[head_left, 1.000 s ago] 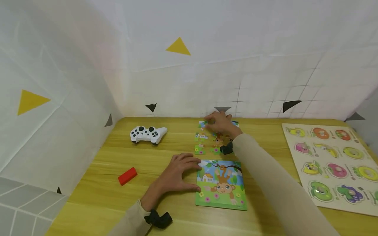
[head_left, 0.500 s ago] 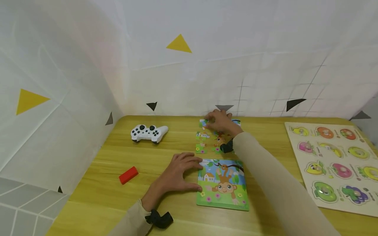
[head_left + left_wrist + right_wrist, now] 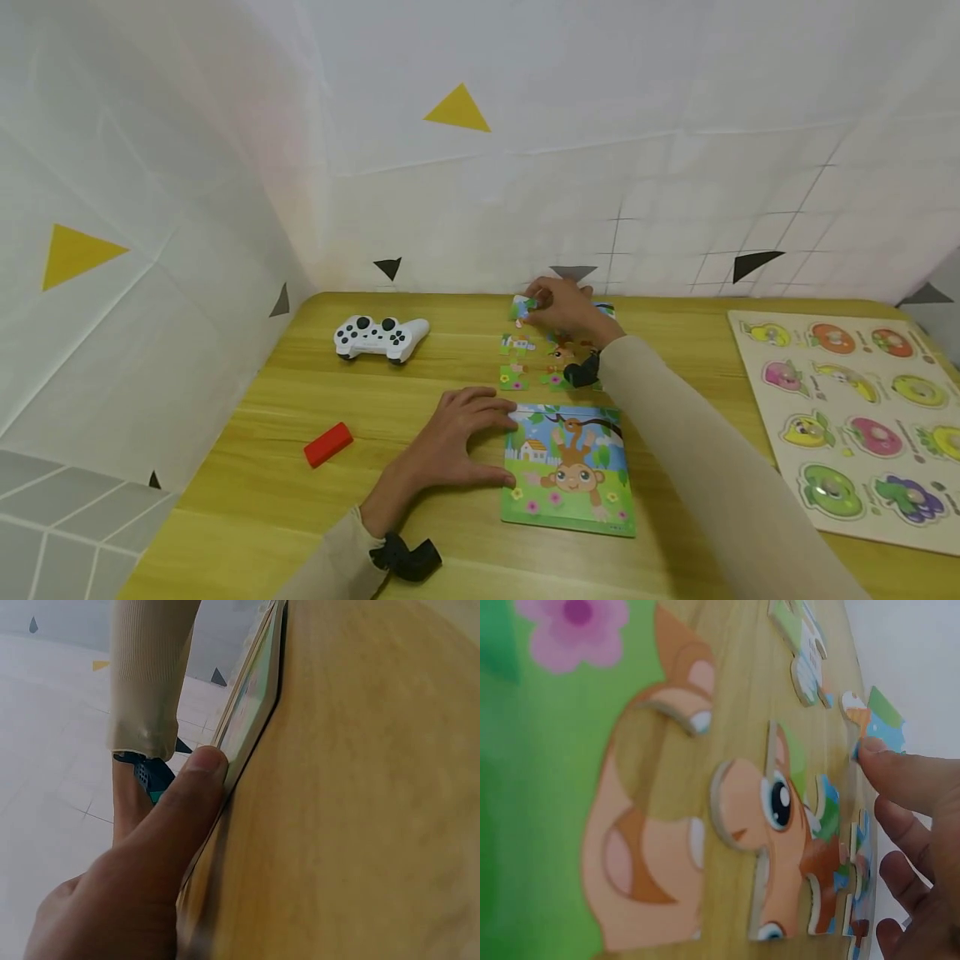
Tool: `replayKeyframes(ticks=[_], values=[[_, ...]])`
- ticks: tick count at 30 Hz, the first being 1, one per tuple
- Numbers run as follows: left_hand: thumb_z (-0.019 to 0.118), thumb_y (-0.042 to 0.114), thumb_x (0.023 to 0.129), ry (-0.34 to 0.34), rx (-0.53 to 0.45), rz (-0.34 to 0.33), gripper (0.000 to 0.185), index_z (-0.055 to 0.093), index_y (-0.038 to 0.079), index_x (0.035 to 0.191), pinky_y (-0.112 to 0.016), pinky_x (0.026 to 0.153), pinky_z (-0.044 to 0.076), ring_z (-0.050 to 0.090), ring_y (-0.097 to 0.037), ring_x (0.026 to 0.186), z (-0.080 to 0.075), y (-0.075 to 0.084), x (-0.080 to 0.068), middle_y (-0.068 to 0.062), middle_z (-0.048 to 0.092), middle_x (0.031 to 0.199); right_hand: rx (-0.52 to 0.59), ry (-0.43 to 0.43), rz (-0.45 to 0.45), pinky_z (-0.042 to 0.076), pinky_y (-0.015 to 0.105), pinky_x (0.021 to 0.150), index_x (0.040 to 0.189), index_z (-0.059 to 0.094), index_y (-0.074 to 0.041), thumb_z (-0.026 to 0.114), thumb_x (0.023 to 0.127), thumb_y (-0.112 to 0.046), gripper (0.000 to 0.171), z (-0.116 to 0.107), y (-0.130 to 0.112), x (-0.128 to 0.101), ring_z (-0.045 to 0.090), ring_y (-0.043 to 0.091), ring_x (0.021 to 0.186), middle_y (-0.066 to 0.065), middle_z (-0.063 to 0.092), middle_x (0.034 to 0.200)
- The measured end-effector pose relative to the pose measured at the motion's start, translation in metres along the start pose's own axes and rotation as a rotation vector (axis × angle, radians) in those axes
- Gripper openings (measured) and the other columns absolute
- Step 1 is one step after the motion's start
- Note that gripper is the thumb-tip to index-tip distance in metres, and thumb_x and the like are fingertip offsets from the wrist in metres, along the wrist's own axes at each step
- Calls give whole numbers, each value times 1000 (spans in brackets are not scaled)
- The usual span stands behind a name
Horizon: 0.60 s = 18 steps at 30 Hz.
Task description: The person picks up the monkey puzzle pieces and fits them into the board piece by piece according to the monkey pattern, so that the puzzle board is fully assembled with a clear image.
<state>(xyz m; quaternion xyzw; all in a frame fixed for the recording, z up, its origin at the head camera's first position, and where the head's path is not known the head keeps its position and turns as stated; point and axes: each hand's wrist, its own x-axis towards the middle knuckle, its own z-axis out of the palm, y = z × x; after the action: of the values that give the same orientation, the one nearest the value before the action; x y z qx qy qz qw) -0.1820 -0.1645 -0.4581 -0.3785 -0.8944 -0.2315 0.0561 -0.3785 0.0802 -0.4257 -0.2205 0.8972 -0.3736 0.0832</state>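
Between thumb and forefinger, my right hand (image 3: 564,303) pinches a blue-and-green jigsaw piece (image 3: 522,308), which the right wrist view shows tilted up. Below that hand lie several more jigsaw pieces (image 3: 514,377) on the table; one bears a monkey's eye (image 3: 780,802). My left hand (image 3: 459,442) rests on the table with thumb and fingers spread, their tips at the left edge of a square monkey picture board (image 3: 567,500). In the left wrist view the thumb (image 3: 180,802) touches the side of that board. Part of the loose puzzle is hidden under my right hand and wrist.
A white game controller (image 3: 378,337) lies at the back left, and a red block (image 3: 327,445) nearer the front. On the right is a wooden fruit peg board (image 3: 825,400). A pale sheet (image 3: 562,192) hangs behind the wooden table.
My right hand has raised the jigsaw piece, so more of it shows beside the fingers. The left hand stays at the picture board's edge. The head view has shifted slightly.
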Motion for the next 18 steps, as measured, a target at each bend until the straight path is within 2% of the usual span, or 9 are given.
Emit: replayKeyframes(ticks=[6,10,12,14,16,18], values=[[66,75,70,-2,-2,-7,66,61,36,124,-41,105,28,36,-15,139,0,1,0,16,49,142,8,24,-2,7,60,105,122,59,-15,62,94,-27,30,-1,4,1,54,26,105,8,61,112],[66,75,70,-5,-6,-11,66,61,36,124,-41,105,28,36,-15,139,-1,2,-1,15,49,143,36,42,-7,3,66,109,121,62,-13,60,95,-27,29,-1,3,-2,55,27,100,10,62,107],[67,74,70,-6,-7,-9,66,61,36,123,-41,105,28,36,-15,139,-1,2,0,15,49,143,65,46,-6,12,64,110,120,63,-12,60,96,-26,28,-2,2,-4,56,28,100,11,63,109],[67,74,70,-8,-5,-2,66,61,36,123,-42,106,28,37,-16,139,-1,2,0,15,49,143,97,42,1,26,59,108,120,63,-12,59,97,-26,28,-3,2,-6,57,27,102,11,62,112],[67,74,70,-10,-8,4,66,61,35,123,-41,105,28,37,-16,139,0,2,1,15,49,142,132,39,10,40,50,100,121,62,-12,58,97,-26,28,-4,3,-8,56,26,103,10,61,115],[67,74,71,-12,-10,9,65,61,36,123,-41,105,28,37,-16,138,1,2,2,15,49,143,157,42,6,46,42,89,121,63,-12,58,98,-25,27,-5,4,-8,56,25,101,11,60,115]])
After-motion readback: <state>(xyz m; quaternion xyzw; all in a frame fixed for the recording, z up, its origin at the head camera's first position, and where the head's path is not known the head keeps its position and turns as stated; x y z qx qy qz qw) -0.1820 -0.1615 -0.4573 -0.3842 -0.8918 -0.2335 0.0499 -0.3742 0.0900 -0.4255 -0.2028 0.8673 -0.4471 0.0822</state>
